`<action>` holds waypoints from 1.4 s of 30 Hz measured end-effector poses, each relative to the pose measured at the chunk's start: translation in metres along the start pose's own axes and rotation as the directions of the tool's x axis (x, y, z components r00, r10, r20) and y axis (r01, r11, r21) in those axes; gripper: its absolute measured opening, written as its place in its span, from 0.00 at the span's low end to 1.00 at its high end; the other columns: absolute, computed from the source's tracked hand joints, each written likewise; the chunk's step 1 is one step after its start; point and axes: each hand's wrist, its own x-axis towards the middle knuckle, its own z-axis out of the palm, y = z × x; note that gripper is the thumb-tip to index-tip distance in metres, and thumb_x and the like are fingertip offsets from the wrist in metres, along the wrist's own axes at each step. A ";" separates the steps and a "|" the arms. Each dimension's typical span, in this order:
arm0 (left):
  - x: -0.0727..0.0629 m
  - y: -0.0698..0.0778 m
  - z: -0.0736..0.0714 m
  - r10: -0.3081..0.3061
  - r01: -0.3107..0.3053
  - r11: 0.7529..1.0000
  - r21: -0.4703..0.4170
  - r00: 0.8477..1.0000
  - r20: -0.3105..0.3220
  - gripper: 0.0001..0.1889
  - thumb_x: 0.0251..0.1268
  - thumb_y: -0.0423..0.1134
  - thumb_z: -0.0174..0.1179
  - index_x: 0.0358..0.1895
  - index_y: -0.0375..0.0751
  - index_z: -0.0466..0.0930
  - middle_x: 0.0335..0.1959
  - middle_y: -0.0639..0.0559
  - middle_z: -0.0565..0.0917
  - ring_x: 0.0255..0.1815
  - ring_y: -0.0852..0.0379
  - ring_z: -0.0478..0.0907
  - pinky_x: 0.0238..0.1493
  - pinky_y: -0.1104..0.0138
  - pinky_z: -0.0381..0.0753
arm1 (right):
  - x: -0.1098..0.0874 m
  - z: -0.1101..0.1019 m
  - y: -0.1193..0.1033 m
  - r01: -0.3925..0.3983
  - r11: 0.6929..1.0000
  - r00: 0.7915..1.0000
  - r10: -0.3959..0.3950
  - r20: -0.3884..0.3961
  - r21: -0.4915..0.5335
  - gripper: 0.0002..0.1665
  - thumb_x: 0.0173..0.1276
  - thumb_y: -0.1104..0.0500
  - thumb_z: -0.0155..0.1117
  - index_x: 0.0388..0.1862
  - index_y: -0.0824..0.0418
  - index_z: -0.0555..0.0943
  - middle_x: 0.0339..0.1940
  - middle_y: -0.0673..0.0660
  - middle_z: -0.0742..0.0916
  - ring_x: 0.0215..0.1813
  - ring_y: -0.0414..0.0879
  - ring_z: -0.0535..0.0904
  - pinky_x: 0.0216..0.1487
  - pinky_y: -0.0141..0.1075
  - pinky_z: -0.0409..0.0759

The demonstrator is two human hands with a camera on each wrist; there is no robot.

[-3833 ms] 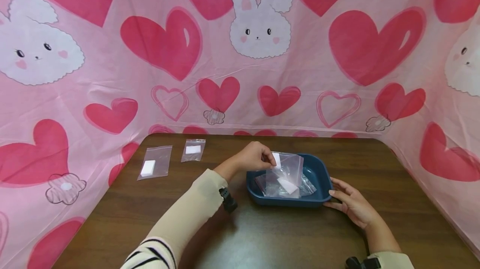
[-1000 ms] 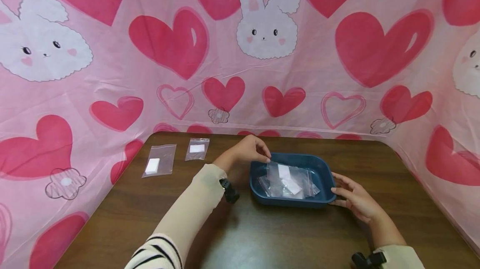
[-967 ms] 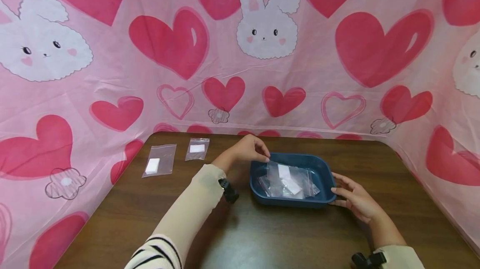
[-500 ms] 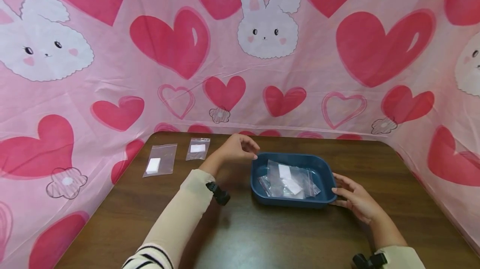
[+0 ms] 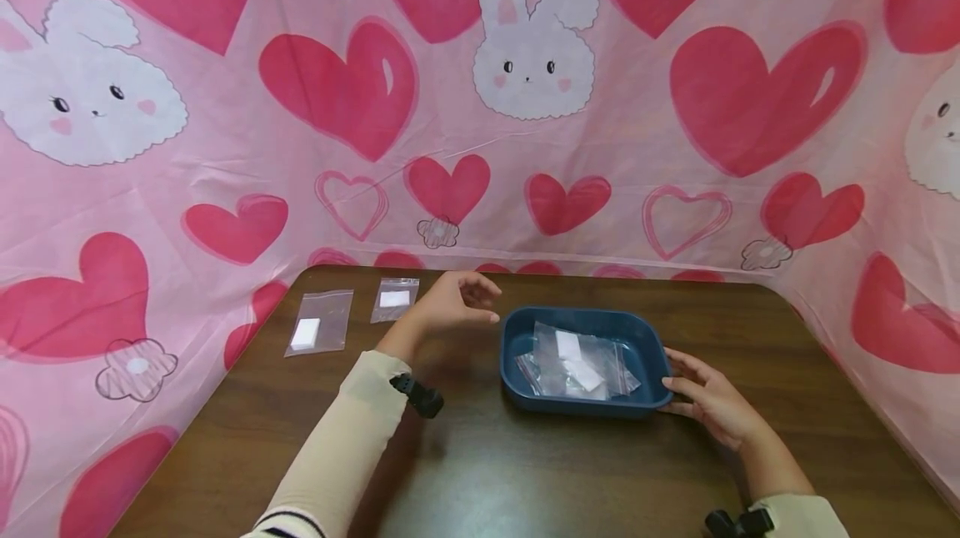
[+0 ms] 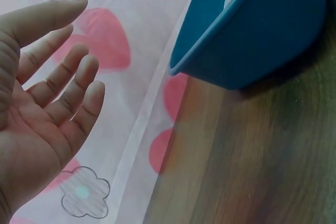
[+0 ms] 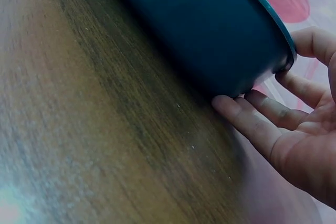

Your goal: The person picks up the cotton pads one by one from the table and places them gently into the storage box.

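Note:
A dark blue rectangular tray (image 5: pixel 645 336) with rounded corners stands on the table right of centre. Inside it lie several clear zip bags (image 5: pixel 553 363) with white pieces, overlapping. Just left of the tray hovers my left hand (image 5: pixel 450 303), fingers spread and loosely bent, apart from everything; the left wrist view shows its palm bare and the tray's wall (image 6: pixel 262 35) off to the right. My right hand (image 5: pixel 708 396) holds the tray's right end, thumb at the rim and other fingertips low on the outer wall. The right wrist view shows these fingertips (image 7: pixel 226 104) against the tray.
Two more zip bags lie flat at the table's back left: a larger one (image 5: pixel 330 317) with a white block and a smaller one (image 5: pixel 395 299) with a white piece. A pink heart-and-rabbit cloth (image 5: pixel 525 138) hangs behind the brown table (image 5: pixel 480 471).
My left hand has released a zip bag, which now rests on the others in the tray. Its fingers have spread, and it has moved left. My right hand stays on the tray.

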 end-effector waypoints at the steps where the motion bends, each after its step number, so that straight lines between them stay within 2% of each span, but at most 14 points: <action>1: -0.001 -0.001 -0.001 0.003 -0.003 1.000 0.000 1.000 -0.004 0.21 0.51 0.40 0.74 0.49 0.42 0.82 0.43 0.48 0.83 0.44 0.51 0.81 0.46 0.61 0.82 | 0.000 0.000 0.000 0.001 1.000 1.000 -0.001 0.000 0.000 0.36 0.75 0.61 0.55 0.74 0.71 0.53 0.64 0.66 0.70 0.51 0.47 0.80 0.50 0.51 0.81; 5: -0.007 -0.005 -0.005 0.024 -0.024 1.000 0.011 0.999 -0.032 0.22 0.51 0.41 0.75 0.50 0.41 0.82 0.42 0.51 0.84 0.45 0.49 0.82 0.48 0.60 0.82 | 0.000 0.001 -0.001 -0.001 1.000 1.000 0.001 0.008 -0.002 0.37 0.75 0.61 0.55 0.75 0.72 0.51 0.67 0.70 0.65 0.51 0.48 0.80 0.50 0.51 0.81; 10: -0.017 -0.009 -0.010 0.035 -0.035 0.999 0.003 0.997 -0.071 0.20 0.52 0.38 0.74 0.49 0.40 0.82 0.43 0.48 0.85 0.47 0.41 0.82 0.50 0.57 0.81 | 0.000 0.003 -0.005 -0.007 1.000 0.999 0.007 0.034 -0.012 0.39 0.76 0.60 0.54 0.75 0.72 0.48 0.71 0.76 0.58 0.52 0.49 0.80 0.51 0.52 0.80; 17: -0.026 -0.012 -0.017 -0.013 0.014 1.000 0.011 0.994 -0.107 0.21 0.53 0.36 0.73 0.51 0.37 0.81 0.46 0.45 0.84 0.49 0.39 0.80 0.54 0.50 0.78 | -0.001 0.003 -0.005 -0.010 1.000 1.000 0.010 0.028 -0.006 0.38 0.76 0.60 0.54 0.75 0.72 0.48 0.72 0.76 0.56 0.51 0.49 0.80 0.50 0.53 0.80; 20: -0.031 -0.008 -0.020 -0.022 0.027 0.999 0.035 0.993 -0.119 0.22 0.53 0.34 0.72 0.52 0.35 0.80 0.47 0.43 0.84 0.48 0.39 0.80 0.54 0.48 0.77 | 0.000 0.003 -0.004 -0.002 1.000 1.000 0.002 0.024 -0.003 0.38 0.76 0.60 0.54 0.75 0.72 0.49 0.70 0.75 0.58 0.51 0.49 0.80 0.50 0.53 0.80; 26: -0.043 0.009 -0.024 -0.008 0.013 0.999 0.034 0.992 -0.127 0.23 0.54 0.32 0.70 0.54 0.31 0.77 0.49 0.39 0.81 0.47 0.40 0.79 0.55 0.45 0.76 | 0.001 0.003 -0.003 0.020 1.000 0.999 -0.020 0.031 -0.006 0.36 0.76 0.62 0.53 0.74 0.73 0.51 0.67 0.72 0.64 0.51 0.50 0.80 0.49 0.53 0.81; 31: -0.043 -0.009 -0.026 0.017 -0.017 1.000 0.001 0.988 -0.152 0.25 0.54 0.32 0.71 0.56 0.32 0.76 0.51 0.38 0.79 0.51 0.37 0.77 0.55 0.41 0.74 | 0.002 0.004 -0.002 0.024 1.000 0.999 -0.024 0.033 0.009 0.36 0.76 0.63 0.52 0.74 0.73 0.49 0.67 0.73 0.63 0.50 0.51 0.80 0.48 0.54 0.81; 34: -0.043 -0.020 -0.028 0.042 -0.044 0.999 -0.011 0.986 -0.161 0.25 0.56 0.33 0.70 0.57 0.34 0.75 0.52 0.40 0.78 0.53 0.36 0.76 0.56 0.44 0.75 | 0.002 0.005 -0.002 0.022 1.000 0.999 -0.023 0.023 0.020 0.36 0.76 0.64 0.52 0.75 0.73 0.48 0.67 0.74 0.62 0.50 0.52 0.80 0.48 0.55 0.81; 38: -0.045 -0.024 -0.030 0.060 -0.065 0.998 -0.019 0.983 -0.174 0.23 0.58 0.35 0.69 0.57 0.35 0.75 0.53 0.42 0.78 0.55 0.35 0.75 0.57 0.46 0.74 | 0.001 0.006 -0.003 0.024 1.000 1.000 -0.024 0.015 0.021 0.36 0.76 0.64 0.51 0.75 0.73 0.48 0.67 0.74 0.62 0.50 0.52 0.81 0.47 0.54 0.81; 40: -0.047 -0.025 -0.032 0.063 -0.068 0.998 -0.020 0.981 -0.182 0.23 0.58 0.35 0.69 0.56 0.35 0.75 0.52 0.42 0.79 0.54 0.37 0.76 0.57 0.43 0.73 | 0.002 0.006 -0.003 0.022 1.000 1.000 -0.022 0.015 0.021 0.36 0.76 0.64 0.51 0.75 0.73 0.48 0.67 0.74 0.62 0.49 0.51 0.81 0.48 0.54 0.81; 42: -0.051 -0.019 -0.033 0.067 -0.068 0.998 0.000 0.981 -0.185 0.22 0.59 0.35 0.69 0.56 0.35 0.75 0.51 0.40 0.79 0.53 0.38 0.76 0.55 0.44 0.74 | 0.002 0.006 -0.002 0.018 1.000 1.000 -0.018 0.016 0.022 0.36 0.76 0.63 0.52 0.75 0.73 0.48 0.66 0.73 0.63 0.49 0.51 0.81 0.48 0.53 0.81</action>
